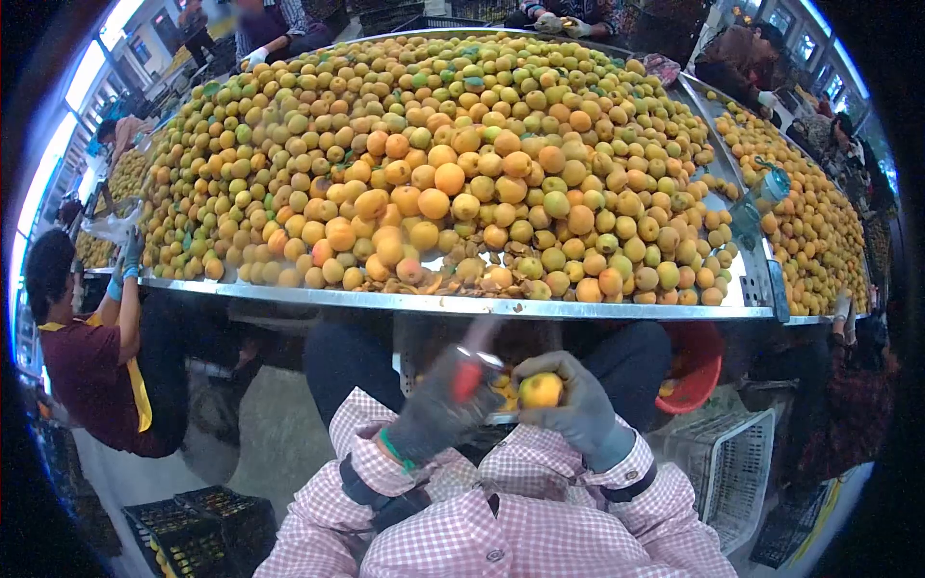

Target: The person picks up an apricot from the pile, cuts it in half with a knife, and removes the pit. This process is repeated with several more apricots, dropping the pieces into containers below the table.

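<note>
My right hand (590,409), in a grey glove, has its fingers wrapped round a yellow apricot (541,390) with a dark spot on it. Beside it, my left hand (434,405), also gloved and smeared by motion, is closed on a red-handled tool (466,381) with a shiny metal part; its exact kind is blurred. Both hands are over my lap, just below the metal rim (501,306) of a table heaped with apricots (448,178). Brown scraps (496,279) lie along the near edge of the heap. Between my knees, cut yellow pieces (505,393) show below the hands.
A red basin (696,366) stands right of my knee, with a pale plastic crate (737,472) below it. Black crates (207,530) sit at lower left. A person (96,376) works at the left; others are around the tables. A bottle (771,188) stands by the right divider.
</note>
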A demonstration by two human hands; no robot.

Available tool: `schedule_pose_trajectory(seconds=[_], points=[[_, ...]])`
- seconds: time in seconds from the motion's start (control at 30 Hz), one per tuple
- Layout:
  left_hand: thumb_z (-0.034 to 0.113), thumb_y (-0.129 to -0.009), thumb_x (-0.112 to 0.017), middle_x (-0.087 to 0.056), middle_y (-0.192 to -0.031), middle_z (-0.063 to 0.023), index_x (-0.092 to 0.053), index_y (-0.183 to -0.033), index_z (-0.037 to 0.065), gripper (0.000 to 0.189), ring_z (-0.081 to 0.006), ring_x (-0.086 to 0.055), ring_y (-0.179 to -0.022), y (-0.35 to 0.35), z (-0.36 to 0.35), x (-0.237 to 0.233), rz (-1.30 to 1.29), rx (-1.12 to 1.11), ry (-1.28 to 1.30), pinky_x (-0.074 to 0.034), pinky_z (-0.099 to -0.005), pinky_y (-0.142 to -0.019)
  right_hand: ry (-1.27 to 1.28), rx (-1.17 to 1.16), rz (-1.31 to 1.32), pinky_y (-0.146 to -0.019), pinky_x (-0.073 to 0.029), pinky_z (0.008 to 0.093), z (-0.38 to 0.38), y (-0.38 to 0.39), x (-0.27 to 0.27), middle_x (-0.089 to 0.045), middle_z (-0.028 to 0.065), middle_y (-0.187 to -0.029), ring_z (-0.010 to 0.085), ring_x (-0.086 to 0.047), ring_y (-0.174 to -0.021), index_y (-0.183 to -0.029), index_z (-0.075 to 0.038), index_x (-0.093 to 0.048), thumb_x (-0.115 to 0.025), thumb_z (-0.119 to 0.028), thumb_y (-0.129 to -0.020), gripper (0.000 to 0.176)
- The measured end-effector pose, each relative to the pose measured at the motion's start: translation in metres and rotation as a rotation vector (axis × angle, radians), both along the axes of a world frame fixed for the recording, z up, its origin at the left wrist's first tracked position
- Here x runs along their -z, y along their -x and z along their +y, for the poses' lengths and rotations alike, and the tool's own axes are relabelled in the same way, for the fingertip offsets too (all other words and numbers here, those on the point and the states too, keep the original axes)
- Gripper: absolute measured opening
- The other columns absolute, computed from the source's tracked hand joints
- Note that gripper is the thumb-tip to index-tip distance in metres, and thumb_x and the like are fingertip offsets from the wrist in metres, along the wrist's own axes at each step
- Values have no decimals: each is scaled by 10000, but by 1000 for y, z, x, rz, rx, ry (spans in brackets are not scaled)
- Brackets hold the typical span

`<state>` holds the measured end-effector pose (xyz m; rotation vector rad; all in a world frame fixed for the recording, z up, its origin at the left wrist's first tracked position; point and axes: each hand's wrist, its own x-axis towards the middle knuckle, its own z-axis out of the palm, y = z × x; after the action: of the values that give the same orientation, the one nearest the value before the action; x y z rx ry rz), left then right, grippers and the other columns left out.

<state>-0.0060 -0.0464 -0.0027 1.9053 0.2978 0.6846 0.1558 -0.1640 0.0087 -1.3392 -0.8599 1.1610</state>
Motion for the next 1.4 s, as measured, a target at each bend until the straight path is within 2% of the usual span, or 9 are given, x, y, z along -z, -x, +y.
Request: schedule_pose_trajectory(seconds=[0.07, 0.13, 0.17, 0.3, 0.4, 0.53, 0.63, 1.17, 1.4], points=[[139, -811, -648, -583, -790, -49, -480, -1083, 47, 333, -116, -560, -653, 2, 13, -32, 68, -245, 706, -462, -276, -531, 33, 101, 68, -873, -465, 314, -2, -6, 5, -537, 96, -1114, 177, -540, -1019, -1097, -51, -525, -760, -80, -687, 473], [194, -811, -670, -589, -857, -66, -488, -1126, 56, 389, -151, -578, -728, 4, 20, -28, -38, -145, 692, -470, -296, -627, -234, 217, 781, -910, -474, 369, -1, -10, -2, -543, 95, -1136, 230, -547, -1061, -1145, -50, -503, -725, -24, -707, 492], [250, -810, -692, -595, -924, -83, -497, -1168, 65, 447, -187, -595, -804, 3, 20, -27, -129, -58, 676, -478, -315, -724, -299, 176, 868, -913, -489, 412, -4, -13, 2, -539, 110, -1162, 269, -545, -1085, -1201, -67, -466, -701, 17, -714, 548], [253, -789, -706, -622, -796, -103, -573, -1087, 49, 385, -191, -630, -713, 1, 9, -38, 183, 10, 129, -494, -327, -642, -222, 146, 688, -901, -493, 402, -2, -20, 5, -494, 155, -1218, 269, -561, -1061, -1235, -123, -401, -774, -82, -686, 665], [163, -799, -675, -637, -812, -111, -596, -1001, 28, 256, -218, -631, -691, -2, -2, -42, 366, -81, 52, -497, -310, -624, -346, 208, 578, -909, -486, 396, 5, -8, -11, -512, 155, -1196, 267, -558, -1069, -1199, -104, -393, -795, -90, -662, 671], [284, -775, -688, -627, -771, -171, -603, -1025, 58, 347, -321, -645, -711, -3, -8, -43, 441, -112, -71, -503, -379, -600, -355, 138, 365, -918, -471, 368, -3, -11, -8, -487, 145, -1201, 227, -534, -1077, -1106, -71, -404, -762, 28, -648, 590], [393, -802, -645, -633, -734, -150, -599, -1047, 49, 425, -307, -644, -656, -4, -13, -43, 554, -108, -259, -505, -391, -585, -326, 129, 237, -919, -461, 362, -6, -11, 1, -529, 131, -1136, 215, -540, -1047, -1109, -78, -407, -781, 17, -632, 614], [457, -766, -666, -616, -619, -123, -614, -952, 51, 450, -289, -630, -558, 9, -24, -28, 511, -128, -218, -487, -393, -501, -376, 182, 324, -936, -452, 335, -1, 14, -11, -517, 105, -1122, 188, -521, -1064, -1244, -44, -374, -768, -43, -682, 686], [368, -713, -715, -631, -750, -156, -566, -1057, 68, 481, -355, -629, -689, 9, -23, -22, 642, -87, -227, -491, -431, -587, -361, 225, 255, -906, -459, 328, -2, 23, -8, -518, 101, -1104, 177, -528, -1028, -1269, -37, -343, -748, -46, -713, 688]])
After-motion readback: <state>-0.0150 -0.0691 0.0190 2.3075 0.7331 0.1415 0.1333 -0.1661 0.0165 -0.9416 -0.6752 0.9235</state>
